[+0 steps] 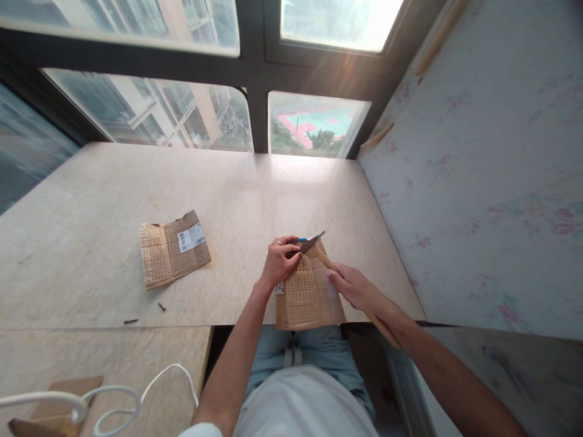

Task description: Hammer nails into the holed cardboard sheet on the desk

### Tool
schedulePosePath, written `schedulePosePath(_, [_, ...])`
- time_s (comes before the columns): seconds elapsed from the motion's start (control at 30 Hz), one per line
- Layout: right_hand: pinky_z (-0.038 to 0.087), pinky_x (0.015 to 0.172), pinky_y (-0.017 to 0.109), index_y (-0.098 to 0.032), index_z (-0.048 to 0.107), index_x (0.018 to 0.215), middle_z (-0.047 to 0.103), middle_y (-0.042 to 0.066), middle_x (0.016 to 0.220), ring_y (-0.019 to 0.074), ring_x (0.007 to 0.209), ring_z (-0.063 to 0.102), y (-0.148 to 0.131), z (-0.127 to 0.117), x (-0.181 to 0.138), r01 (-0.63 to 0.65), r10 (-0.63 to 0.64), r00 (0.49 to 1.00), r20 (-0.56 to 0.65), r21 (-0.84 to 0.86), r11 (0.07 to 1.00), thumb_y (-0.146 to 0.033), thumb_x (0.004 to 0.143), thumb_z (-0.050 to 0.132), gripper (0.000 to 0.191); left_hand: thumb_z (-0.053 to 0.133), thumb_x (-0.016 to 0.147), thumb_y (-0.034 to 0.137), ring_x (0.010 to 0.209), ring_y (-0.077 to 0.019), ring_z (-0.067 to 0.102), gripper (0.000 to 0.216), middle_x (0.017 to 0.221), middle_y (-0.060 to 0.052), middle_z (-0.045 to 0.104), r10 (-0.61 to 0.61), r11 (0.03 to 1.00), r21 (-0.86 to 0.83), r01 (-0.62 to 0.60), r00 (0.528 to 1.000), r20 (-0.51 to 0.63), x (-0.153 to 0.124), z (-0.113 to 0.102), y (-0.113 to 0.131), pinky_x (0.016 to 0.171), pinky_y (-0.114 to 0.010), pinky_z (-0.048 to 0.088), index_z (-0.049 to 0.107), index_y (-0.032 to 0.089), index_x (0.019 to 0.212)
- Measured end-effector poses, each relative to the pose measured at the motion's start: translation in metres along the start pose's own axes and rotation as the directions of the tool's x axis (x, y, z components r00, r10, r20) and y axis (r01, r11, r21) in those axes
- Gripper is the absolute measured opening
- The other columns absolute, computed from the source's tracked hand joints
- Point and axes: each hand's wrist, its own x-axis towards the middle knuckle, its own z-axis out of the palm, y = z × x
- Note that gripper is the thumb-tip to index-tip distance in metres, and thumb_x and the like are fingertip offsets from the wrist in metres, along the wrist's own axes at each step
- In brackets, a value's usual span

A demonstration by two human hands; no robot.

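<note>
My right hand (355,286) is wrapped around the wooden handle of a hammer (326,260), whose far end runs back under my forearm. The hammer's dark metal head (314,241) lies over the upper part of a creased brown cardboard piece (303,294). Close to the head, my left hand (281,261) is closed, thumb and fingers pinched together above the cardboard. What the pinch holds is too small to make out. A thin blue item (301,239) shows between the left fingers and the hammer head. A ring sits on one left finger.
A second creased cardboard piece (175,249) with a white label lies to the left on the pale tabletop (237,200). Two dark screws (162,307) lie below it. At lower left are a white cable (132,397) and brown cardboard (68,388). Windows and a flowered wall (478,182) border the table.
</note>
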Motion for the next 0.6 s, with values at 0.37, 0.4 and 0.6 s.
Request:
schedulePosePath(0.37, [0.034,0.047,0.022,-0.021,0.053,0.072,0.052,-0.002,0.058,0.0142,0.053,0.051,0.0038,-0.0014,0.0085,0.163,-0.179,0.983,-0.032,-0.282,0.946,-0.041,0.091,0.044,0.028,0.071,0.077,0.020,0.107,-0.0216,0.062,0.006,0.110,-0.007,0.071,0.027,1.000,-0.016,-0.027,1.000,-0.015,0.0003,0.0012,-0.0042,0.097,-0.044,0.050,0.075,0.022,0.081])
schedulePosePath(0.4, [0.034,0.048,0.023,-0.021,0.052,0.073,0.051,-0.002,0.058,0.0146,0.053,0.052,0.0032,-0.0021,0.0085,0.165,-0.181,0.983,-0.028,-0.302,0.939,-0.041,0.092,0.042,0.029,0.071,0.077,0.020,0.106,-0.0218,0.062,0.006,0.110,-0.008,0.072,0.028,1.000,-0.014,-0.028,0.999,-0.017,0.0003,0.0015,-0.0045,0.097,-0.044,0.050,0.075,0.022,0.082])
schedulePosePath(0.6, [0.040,0.056,0.025,-0.021,0.056,0.076,0.058,0.000,0.066,0.0170,0.065,0.058,0.0048,-0.0036,0.0075,0.195,-0.214,0.977,0.000,-0.408,0.892,-0.039,0.093,0.039,0.030,0.071,0.077,0.020,0.106,-0.0228,0.062,0.007,0.108,-0.008,0.072,0.044,0.999,-0.011,-0.045,0.998,-0.045,-0.0003,0.0032,-0.0053,0.095,-0.045,0.051,0.075,0.021,0.082])
